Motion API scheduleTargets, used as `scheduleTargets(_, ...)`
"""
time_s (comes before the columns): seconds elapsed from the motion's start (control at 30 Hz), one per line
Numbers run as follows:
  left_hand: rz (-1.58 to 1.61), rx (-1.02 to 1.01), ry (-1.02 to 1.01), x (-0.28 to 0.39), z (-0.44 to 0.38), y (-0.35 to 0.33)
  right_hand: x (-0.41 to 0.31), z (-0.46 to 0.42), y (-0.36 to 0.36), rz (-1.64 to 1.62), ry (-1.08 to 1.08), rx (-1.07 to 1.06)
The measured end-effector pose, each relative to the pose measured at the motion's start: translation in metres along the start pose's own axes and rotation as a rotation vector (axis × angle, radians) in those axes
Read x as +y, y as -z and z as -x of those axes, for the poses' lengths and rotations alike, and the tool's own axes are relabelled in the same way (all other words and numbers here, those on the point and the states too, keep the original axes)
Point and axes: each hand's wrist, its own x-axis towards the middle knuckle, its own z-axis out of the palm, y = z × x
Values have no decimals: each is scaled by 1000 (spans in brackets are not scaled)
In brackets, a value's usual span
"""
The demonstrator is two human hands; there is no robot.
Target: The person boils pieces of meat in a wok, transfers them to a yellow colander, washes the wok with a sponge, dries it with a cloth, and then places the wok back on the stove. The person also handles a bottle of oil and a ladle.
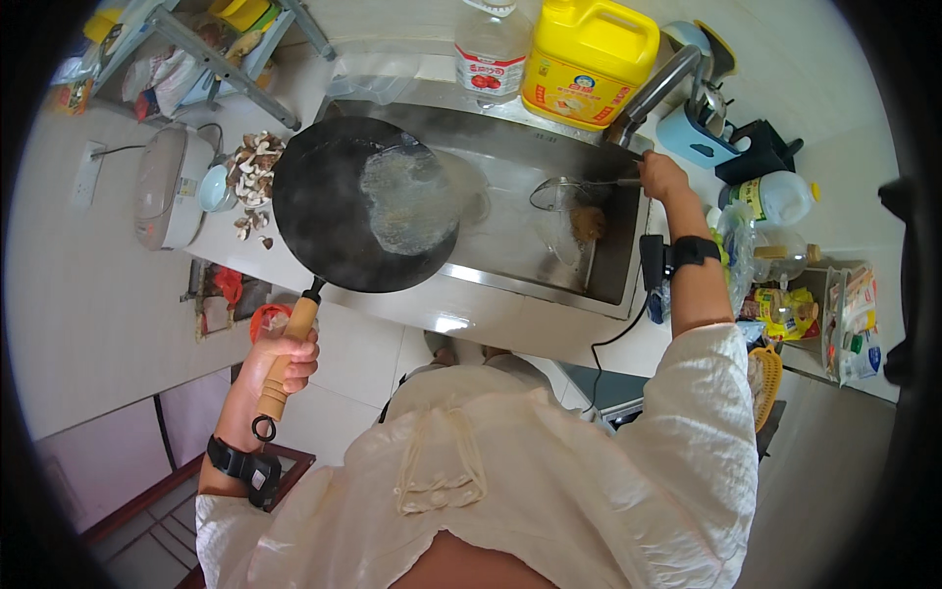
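Note:
My left hand (283,362) grips the wooden handle of a black wok (324,199), which is above the left part of a stainless steel sink (508,282). A pale, cloudy liquid (408,199) lies in the right side of the wok, and faint steam hangs around it. At the sink's right rim, my right hand (664,177) is closed around the handle end of a wire-mesh strainer (557,194). The strainer's round head hangs over the basin. Below it, a brown rounded object (589,223) lies in the sink; its kind is unclear.
Cut mushrooms (255,168) lie left of the wok beside a small bowl (215,188) and a rice cooker (173,188). Behind the sink stand a clear plastic bottle (491,55), a yellow jug (589,66) and the faucet (655,92). A blue utensil holder (692,140) is at right.

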Motion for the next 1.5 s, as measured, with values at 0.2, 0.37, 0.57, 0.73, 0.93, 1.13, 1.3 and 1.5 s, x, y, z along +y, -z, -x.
scheduleTargets(0.2,-101,57,-48,3,3,-10,-7,35,-4,-121,-11,72)
scheduleTargets(0.37,-149,106,-98,-6,12,-17,-17,86,-15,-357,-26,-82)
scheduleTargets(0.57,-234,190,-125,-12,10,-20,-43,165,-86,-1478,-520,-559)
scheduleTargets(0.73,-295,201,-136,-9,3,-32,-64,202,-102,-1753,-540,-679)
scheduleTargets(0.93,-461,271,-169,-12,-4,-53,-83,234,-94,-1554,-479,-398)
scheduleTargets(1.13,-627,295,-261,-15,-21,-69,-88,248,-89,-1491,-432,-181)
scheduleTargets(1.3,-721,326,-300,-18,-32,-80,-86,254,-94,-1502,-408,-52)
scheduleTargets(1.5,-525,175,-240,-11,-46,-78,-106,265,-50,-1815,-353,-303)
